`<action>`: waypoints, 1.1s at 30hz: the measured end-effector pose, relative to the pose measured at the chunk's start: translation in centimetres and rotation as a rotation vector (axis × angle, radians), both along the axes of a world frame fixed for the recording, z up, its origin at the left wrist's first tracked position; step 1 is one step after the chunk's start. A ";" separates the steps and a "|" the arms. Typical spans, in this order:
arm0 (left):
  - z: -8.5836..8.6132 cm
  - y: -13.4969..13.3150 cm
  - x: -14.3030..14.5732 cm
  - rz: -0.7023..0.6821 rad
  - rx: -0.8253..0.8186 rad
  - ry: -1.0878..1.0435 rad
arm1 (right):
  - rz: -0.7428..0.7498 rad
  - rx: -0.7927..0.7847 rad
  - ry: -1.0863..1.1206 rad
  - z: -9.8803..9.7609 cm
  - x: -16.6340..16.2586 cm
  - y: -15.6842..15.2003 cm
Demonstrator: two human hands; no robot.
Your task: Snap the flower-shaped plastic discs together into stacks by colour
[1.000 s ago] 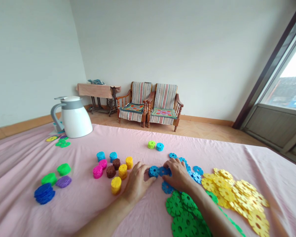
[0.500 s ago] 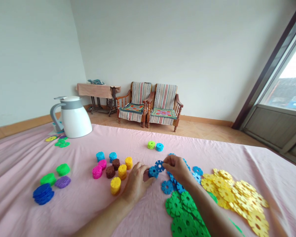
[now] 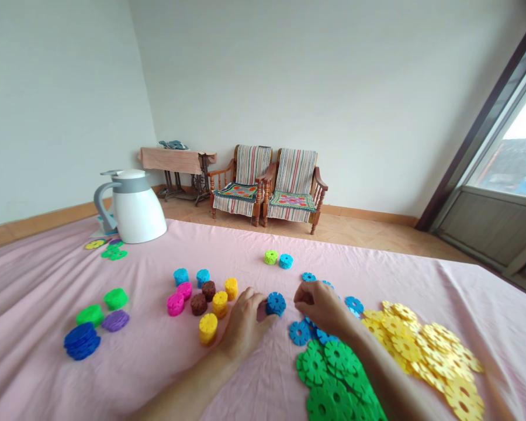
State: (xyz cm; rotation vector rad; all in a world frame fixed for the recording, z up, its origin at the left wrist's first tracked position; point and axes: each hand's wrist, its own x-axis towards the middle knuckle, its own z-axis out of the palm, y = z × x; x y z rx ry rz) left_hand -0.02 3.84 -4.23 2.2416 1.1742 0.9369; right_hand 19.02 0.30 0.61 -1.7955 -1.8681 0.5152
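On pink cloth (image 3: 228,248), half-curled left hand (image 3: 244,320) holds blue stack (image 3: 276,304) upright; right hand (image 3: 323,303) pinched, contents unclear.

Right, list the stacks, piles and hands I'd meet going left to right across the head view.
Navy stack, purple stack, pink stacks, nearest yellow stack, left hand, blue stack, right hand, yellow pile. Left out, because their places overlap: the green pile and others.
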 end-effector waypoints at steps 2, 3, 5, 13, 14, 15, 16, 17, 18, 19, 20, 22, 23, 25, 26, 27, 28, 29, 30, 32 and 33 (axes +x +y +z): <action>0.0 0.0 0.0 0.001 0.001 -0.008 | 0.108 -0.081 -0.121 0.2 0.1 -0.7; 0.0 0.0 0.0 0.002 0.002 -0.015 | 0.147 -0.106 -0.183 0.2 0.1 -1.0; -0.1 0.0 0.1 0.002 0.006 -0.025 | 0.191 -0.126 -0.289 0.0 -0.2 -1.4; -0.2 0.1 0.0 0.003 0.003 0.001 | 0.211 -0.177 -0.137 0.7 -0.1 -1.1; -0.1 0.0 0.0 0.002 0.003 0.002 | 0.203 -0.179 -0.049 0.7 0.0 -0.9; 0.0 0.0 0.0 0.000 0.002 0.000 | 0.175 -0.164 0.045 0.7 0.0 -0.6; 0.0 0.0 0.0 -0.002 0.001 -0.002 | 0.127 -0.131 0.144 0.5 -0.1 -0.3; 0.0 0.0 0.0 -0.004 0.001 -0.005 | 0.069 -0.088 0.243 0.2 -0.3 0.1; 0.1 0.0 0.0 -0.007 0.000 -0.008 | 0.011 -0.052 0.337 -0.2 -0.6 0.4; 0.0 0.0 0.0 -0.009 -0.002 -0.011 | -0.039 -0.037 0.427 -0.6 -0.9 0.7; 0.0 0.0 0.0 -0.009 -0.003 -0.013 | -0.074 -0.039 0.508 -1.0 -1.3 1.0; -0.1 0.1 0.0 -0.007 -0.003 -0.016 | -0.099 -0.071 0.624 -1.8 -1.9 1.5; -0.2 0.1 0.0 -0.006 -0.003 -0.018 | -0.099 -0.091 0.658 -2.2 -2.1 1.6; -0.1 0.1 0.0 -0.005 -0.005 -0.021 | -0.091 -0.114 0.688 -2.8 -2.2 1.8; -0.1 0.1 0.0 -0.007 -0.007 -0.022 | -0.087 -0.117 0.684 -3.1 -2.2 1.9; 0.0 0.0 0.0 -0.010 -0.008 -0.022 | -0.090 -0.112 0.668 -3.3 -2.0 2.0; 0.0 0.0 0.0 -0.014 -0.008 -0.021 | -0.098 -0.102 0.642 -3.4 -1.9 2.0; 0.1 -0.1 0.0 -0.016 -0.008 -0.019 | -0.111 -0.088 0.601 -3.4 -1.7 2.0; 0.1 -0.1 0.0 -0.017 -0.006 -0.019 | -0.124 -0.070 0.547 -3.4 -1.5 2.0; 0.1 -0.1 0.0 -0.015 -0.004 -0.031 | -0.137 -0.027 0.401 -3.0 -1.2 1.8; 0.0 -0.1 0.0 -0.013 -0.005 -0.044 | -0.131 -0.009 0.315 -2.8 -1.1 1.6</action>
